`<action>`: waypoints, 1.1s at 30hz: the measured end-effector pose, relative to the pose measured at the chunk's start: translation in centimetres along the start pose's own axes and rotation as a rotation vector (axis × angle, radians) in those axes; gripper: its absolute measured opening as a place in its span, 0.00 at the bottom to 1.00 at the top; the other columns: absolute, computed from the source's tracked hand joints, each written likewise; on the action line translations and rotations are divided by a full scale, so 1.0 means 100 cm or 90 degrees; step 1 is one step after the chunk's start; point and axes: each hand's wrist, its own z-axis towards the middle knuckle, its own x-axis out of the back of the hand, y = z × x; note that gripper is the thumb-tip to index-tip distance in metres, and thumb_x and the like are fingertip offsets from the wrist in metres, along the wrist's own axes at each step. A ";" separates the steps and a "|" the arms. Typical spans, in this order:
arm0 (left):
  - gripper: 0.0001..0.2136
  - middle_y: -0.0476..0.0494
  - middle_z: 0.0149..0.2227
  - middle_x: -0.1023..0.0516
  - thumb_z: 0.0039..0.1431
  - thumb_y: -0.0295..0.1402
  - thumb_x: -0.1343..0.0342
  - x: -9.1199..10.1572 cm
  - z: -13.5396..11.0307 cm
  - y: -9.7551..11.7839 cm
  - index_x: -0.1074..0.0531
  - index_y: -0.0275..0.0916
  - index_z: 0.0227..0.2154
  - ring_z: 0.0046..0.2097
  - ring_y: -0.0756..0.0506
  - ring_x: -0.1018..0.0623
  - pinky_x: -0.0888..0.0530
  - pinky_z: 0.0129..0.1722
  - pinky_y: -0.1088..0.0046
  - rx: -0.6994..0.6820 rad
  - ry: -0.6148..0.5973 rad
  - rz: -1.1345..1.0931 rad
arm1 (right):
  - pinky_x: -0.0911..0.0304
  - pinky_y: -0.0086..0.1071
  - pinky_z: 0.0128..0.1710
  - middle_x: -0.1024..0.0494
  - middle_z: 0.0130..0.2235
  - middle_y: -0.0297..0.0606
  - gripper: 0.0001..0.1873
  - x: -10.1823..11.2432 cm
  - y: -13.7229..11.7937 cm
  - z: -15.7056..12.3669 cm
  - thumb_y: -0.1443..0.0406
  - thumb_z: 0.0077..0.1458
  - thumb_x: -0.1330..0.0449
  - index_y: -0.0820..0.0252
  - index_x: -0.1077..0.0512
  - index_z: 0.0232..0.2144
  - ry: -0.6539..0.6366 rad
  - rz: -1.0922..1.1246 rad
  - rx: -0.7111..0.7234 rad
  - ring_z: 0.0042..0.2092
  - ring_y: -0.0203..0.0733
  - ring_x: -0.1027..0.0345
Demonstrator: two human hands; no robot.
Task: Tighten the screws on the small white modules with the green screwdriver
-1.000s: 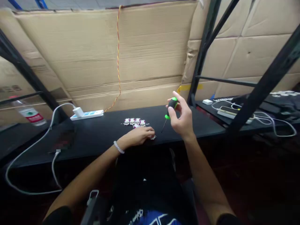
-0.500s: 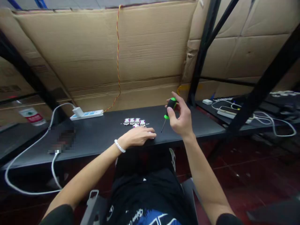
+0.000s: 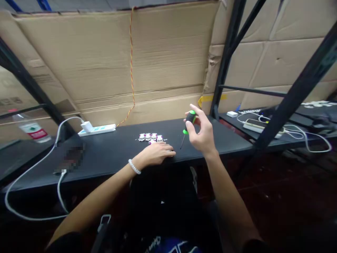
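Holding the screwdriver (image 3: 189,121) in my right hand (image 3: 202,135), fingers wrapped round its black-and-green handle, tip hanging just above the black table (image 3: 110,151), right of centre frame. My left hand (image 3: 158,154) lies palm-down below the row of small white-and-pink parts (image 3: 150,136); whether it pins one, I cannot tell. I judge this the lining-up step: lowering the tip calls for careful aim.
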 end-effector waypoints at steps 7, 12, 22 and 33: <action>0.14 0.40 0.58 0.20 0.68 0.22 0.46 0.003 0.002 -0.004 0.24 0.43 0.51 0.60 0.40 0.22 0.27 0.58 0.63 -0.018 0.002 0.017 | 0.21 0.50 0.53 0.19 0.53 0.46 0.28 0.001 0.001 0.000 0.61 0.68 0.41 0.51 0.32 0.68 -0.015 -0.007 -0.004 0.54 0.54 0.22; 0.13 0.38 0.54 0.19 0.69 0.23 0.46 0.007 0.008 -0.005 0.24 0.41 0.51 0.54 0.39 0.22 0.28 0.51 0.63 -0.047 -0.018 0.053 | 0.21 0.51 0.52 0.19 0.54 0.47 0.29 0.000 0.002 0.000 0.61 0.67 0.41 0.53 0.32 0.68 -0.022 -0.002 -0.010 0.53 0.54 0.22; 0.10 0.39 0.50 0.19 0.71 0.25 0.45 0.008 0.015 -0.010 0.23 0.43 0.49 0.51 0.39 0.24 0.30 0.45 0.63 -0.067 -0.021 0.095 | 0.21 0.50 0.51 0.19 0.53 0.46 0.28 0.001 0.002 0.000 0.62 0.66 0.41 0.52 0.31 0.67 -0.020 -0.007 -0.004 0.51 0.54 0.21; 0.10 0.40 0.43 0.19 0.76 0.32 0.48 0.007 0.018 -0.011 0.21 0.42 0.43 0.48 0.41 0.23 0.29 0.46 0.63 -0.063 -0.009 0.045 | 0.20 0.51 0.51 0.19 0.54 0.46 0.28 0.001 0.002 0.000 0.62 0.66 0.41 0.52 0.31 0.67 -0.028 -0.004 -0.006 0.51 0.54 0.21</action>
